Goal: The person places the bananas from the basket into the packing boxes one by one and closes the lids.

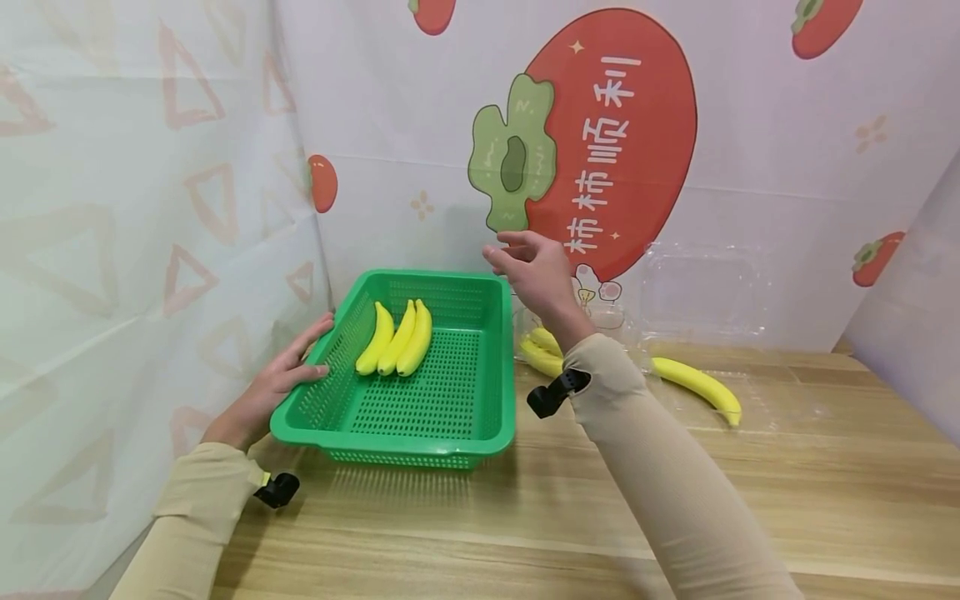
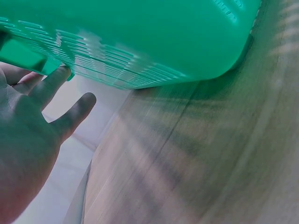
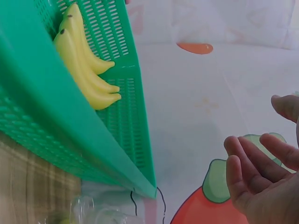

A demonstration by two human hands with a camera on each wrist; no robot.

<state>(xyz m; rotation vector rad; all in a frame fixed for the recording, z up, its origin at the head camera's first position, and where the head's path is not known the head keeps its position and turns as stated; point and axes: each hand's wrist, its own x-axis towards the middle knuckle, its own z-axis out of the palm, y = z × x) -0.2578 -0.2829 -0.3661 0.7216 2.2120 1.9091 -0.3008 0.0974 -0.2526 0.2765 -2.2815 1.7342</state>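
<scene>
My left hand (image 1: pixel 281 379) grips the left rim of a green plastic basket (image 1: pixel 498 367), thumb over the rim. Its other fingers (image 2: pixel 51 84) lie at the basket's outside in the left wrist view. Three yellow bananas (image 1: pixel 405 337) lie together inside, toward the left wall. Raised beyond the basket's back right corner, my right hand (image 1: pixel 536 271) has loosely bent fingers with nothing between them. The right wrist view shows this hand (image 3: pixel 266 172) in front of the printed backdrop, apart from the basket.
Behind my right forearm, a clear plastic box (image 1: pixel 611 317) holds yellow bananas (image 1: pixel 542 354), partly hidden. Another banana (image 1: pixel 697 387) lies in a clear box with its lid (image 1: pixel 705 292) raised. A printed cloth (image 1: pixel 405 108) borders the wooden table (image 1: pixel 585 517) at the back and sides.
</scene>
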